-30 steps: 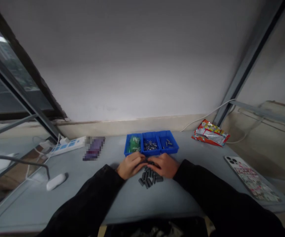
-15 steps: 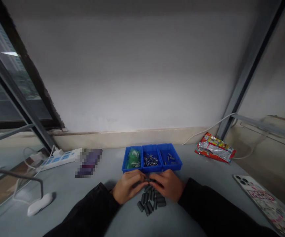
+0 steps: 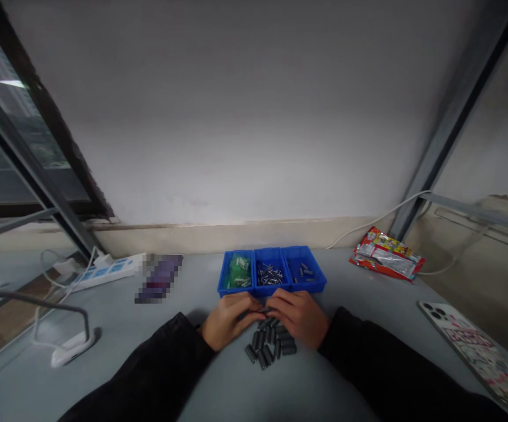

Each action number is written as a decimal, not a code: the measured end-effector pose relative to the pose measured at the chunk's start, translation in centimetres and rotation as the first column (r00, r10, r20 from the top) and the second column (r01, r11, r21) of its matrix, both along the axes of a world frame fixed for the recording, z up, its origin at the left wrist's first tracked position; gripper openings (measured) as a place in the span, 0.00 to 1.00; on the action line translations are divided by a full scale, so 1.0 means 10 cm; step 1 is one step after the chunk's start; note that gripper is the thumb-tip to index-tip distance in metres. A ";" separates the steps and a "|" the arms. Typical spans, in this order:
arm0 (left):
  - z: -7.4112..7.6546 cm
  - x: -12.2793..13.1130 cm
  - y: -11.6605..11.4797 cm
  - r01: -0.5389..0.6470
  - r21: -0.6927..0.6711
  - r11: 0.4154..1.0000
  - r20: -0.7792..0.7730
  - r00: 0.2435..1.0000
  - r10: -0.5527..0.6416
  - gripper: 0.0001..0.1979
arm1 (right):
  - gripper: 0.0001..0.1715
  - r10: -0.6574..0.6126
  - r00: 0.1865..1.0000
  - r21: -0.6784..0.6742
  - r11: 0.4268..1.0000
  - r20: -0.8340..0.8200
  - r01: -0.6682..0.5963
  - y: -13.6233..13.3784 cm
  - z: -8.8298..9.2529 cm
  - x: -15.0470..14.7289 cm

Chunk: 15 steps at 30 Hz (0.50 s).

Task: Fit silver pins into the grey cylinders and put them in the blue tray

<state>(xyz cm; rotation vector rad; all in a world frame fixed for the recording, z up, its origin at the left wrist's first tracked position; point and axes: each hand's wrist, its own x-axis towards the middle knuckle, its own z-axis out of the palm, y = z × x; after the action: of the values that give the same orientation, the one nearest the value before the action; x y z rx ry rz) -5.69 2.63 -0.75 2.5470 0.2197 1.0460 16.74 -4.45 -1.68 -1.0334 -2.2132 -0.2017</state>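
My left hand (image 3: 231, 321) and my right hand (image 3: 301, 317) meet just in front of the blue bins, fingers closed in a pinch. Between the fingertips is a small dark cylinder (image 3: 263, 310), mostly hidden by them. Below the hands, a loose pile of short dark grey cylinders (image 3: 268, 354) lies on the table. The left blue bin (image 3: 222, 286) holds a green bag with small clear or silvery pieces. Many small shiny metal pins (image 3: 270, 274) fill the middle bin. A few small grey metal cylinders (image 3: 306, 272) lie in the right bin.
A red snack packet (image 3: 388, 255) and a phone in a patterned case (image 3: 473, 349) lie to the right. On the left are a power strip (image 3: 111, 272), a pixelated purple object (image 3: 160, 278), and a white device (image 3: 72, 349) beside a grey cable. A wall stands behind.
The camera view has tilted slightly, so the bins and table appear a little higher. Both hands stay together at the small dark cylinder, with the fingers shifting slightly.
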 end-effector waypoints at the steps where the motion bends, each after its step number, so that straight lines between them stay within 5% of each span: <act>1: 0.00 0.00 0.00 0.004 0.003 1.000 -0.005 1.000 -0.004 0.04 | 0.12 0.005 1.000 -0.013 1.000 0.004 -0.005 0.00 0.01 0.00; 15: 0.04 0.00 -0.03 -0.025 -0.019 0.999 -0.050 0.998 0.024 0.04 | 0.10 -0.009 0.999 -0.075 0.997 0.035 0.012 0.00 -0.01 0.00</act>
<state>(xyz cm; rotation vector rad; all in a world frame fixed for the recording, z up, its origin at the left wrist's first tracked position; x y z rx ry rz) -5.70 2.33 -0.30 2.5610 0.2744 0.9856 16.75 -4.44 -1.83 -1.0900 -2.2621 -0.1430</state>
